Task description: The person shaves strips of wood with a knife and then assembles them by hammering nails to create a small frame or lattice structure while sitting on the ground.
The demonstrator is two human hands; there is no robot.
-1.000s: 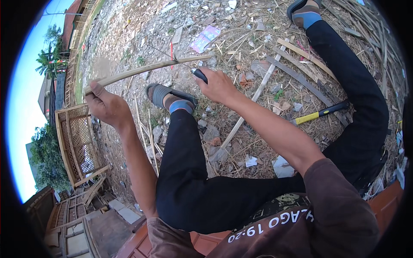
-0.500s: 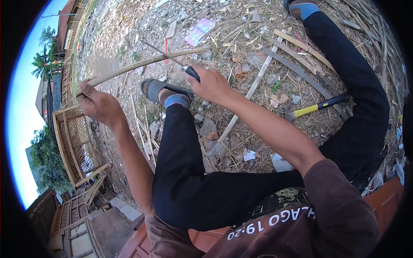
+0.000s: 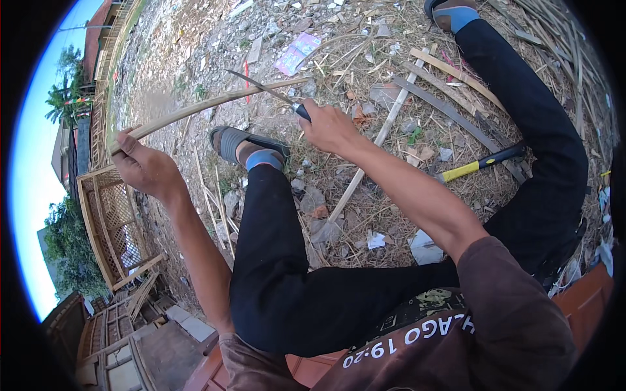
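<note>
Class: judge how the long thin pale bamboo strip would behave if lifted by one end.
The long thin pale bamboo strip probably flexes: it bows from the left hand. Likely light, since one hand holds it up. The right hand holds a knife.

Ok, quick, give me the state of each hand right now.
Left hand: closed, holding one end of the bamboo strip.
Right hand: closed, holding the knife by its handle, blade against the strip.

Both arms reach forward, left grip [image 3: 147,166] and right grip [image 3: 329,125] clenched.
</note>
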